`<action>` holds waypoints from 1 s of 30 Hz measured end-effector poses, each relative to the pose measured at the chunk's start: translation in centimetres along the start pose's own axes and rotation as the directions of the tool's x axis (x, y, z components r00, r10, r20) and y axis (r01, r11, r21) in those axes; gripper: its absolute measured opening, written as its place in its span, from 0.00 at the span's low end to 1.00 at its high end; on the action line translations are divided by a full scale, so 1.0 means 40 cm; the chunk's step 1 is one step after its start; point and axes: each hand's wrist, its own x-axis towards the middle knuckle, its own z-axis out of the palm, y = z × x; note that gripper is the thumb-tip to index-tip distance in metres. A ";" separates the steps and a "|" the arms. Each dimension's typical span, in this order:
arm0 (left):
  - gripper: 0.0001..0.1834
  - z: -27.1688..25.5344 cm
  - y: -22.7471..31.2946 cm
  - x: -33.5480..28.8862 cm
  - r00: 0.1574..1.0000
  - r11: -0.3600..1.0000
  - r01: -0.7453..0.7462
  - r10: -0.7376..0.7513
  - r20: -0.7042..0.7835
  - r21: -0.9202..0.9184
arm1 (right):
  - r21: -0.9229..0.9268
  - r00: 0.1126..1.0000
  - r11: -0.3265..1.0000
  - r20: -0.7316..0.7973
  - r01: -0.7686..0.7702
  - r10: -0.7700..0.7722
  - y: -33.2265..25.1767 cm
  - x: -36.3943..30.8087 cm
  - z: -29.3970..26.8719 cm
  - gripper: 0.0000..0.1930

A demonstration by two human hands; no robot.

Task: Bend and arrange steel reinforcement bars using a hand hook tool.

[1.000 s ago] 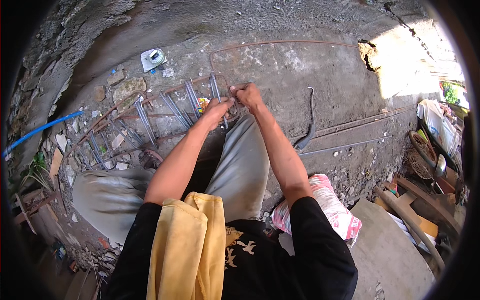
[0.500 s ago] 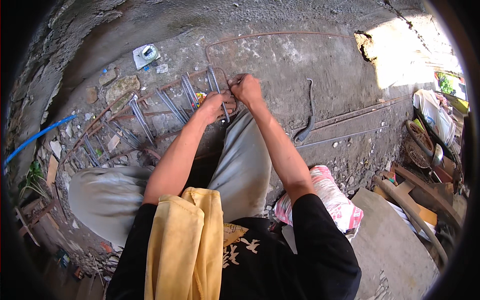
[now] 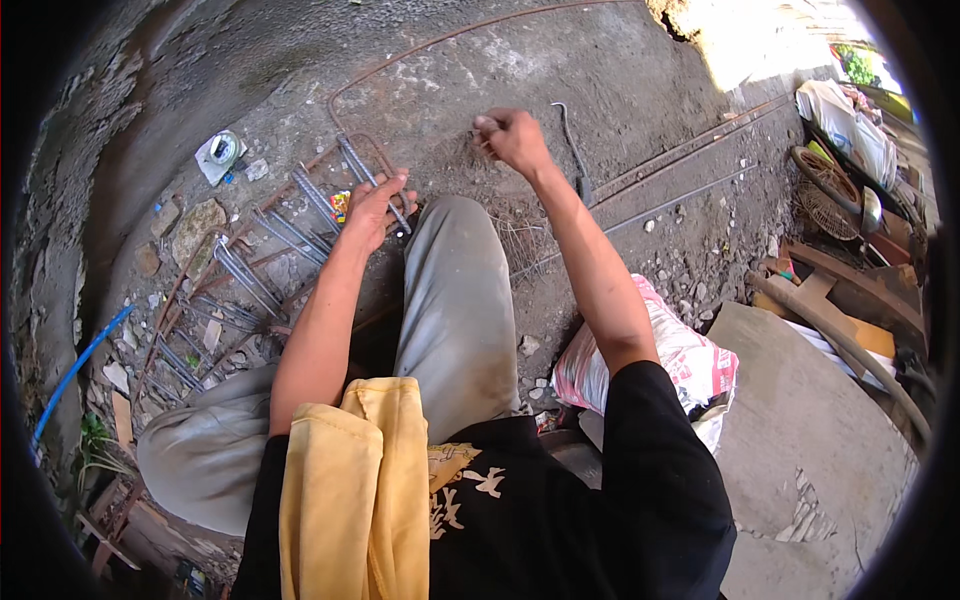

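Over the near-right end of a rusty rebar cage (image 3: pixel 262 258), my left hand (image 3: pixel 372 212) is closed around a ribbed steel bar (image 3: pixel 357 162). That bar lies across a bent, rusty rod (image 3: pixel 335 95) that runs away along the ground. My right hand (image 3: pixel 513 138) is raised to the right of the cage, apart from it, with its fingers curled together. What it pinches, if anything, is too small to make out. To its right a hooked tool with a dark handle (image 3: pixel 572 150) lies on the ground. Thin wires (image 3: pixel 522 240) lie beside my knee.
A tape roll (image 3: pixel 222 150) sits on paper by the far-left wall. Stones (image 3: pixel 198 235) and a blue pipe (image 3: pixel 75 370) lie at the left. Long steel bars (image 3: pixel 680 200) run along the right. A white-and-pink sack (image 3: pixel 650 350) and a flat board (image 3: pixel 800 430) are near my right arm.
My right hand has come off the bar and moved right, away from my left hand, which stays at the cage. The view has shifted, and the thin wires beside my knee now show.
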 end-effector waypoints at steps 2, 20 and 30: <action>0.13 0.025 0.002 0.011 0.999 1.000 -0.008 0.007 0.033 0.022 | -0.199 0.967 0.970 -0.237 -0.142 0.093 0.172 -0.045 -0.111 0.13; 0.14 -0.003 -0.032 0.031 0.987 0.977 0.034 0.000 0.163 -0.208 | 0.319 0.883 0.939 -0.467 0.125 0.041 0.193 -0.330 -0.194 0.13; 0.19 0.047 -0.072 0.004 0.982 0.967 -0.108 0.139 0.127 -0.229 | 0.191 0.999 0.981 0.021 0.036 -0.040 -0.089 -0.153 -0.041 0.13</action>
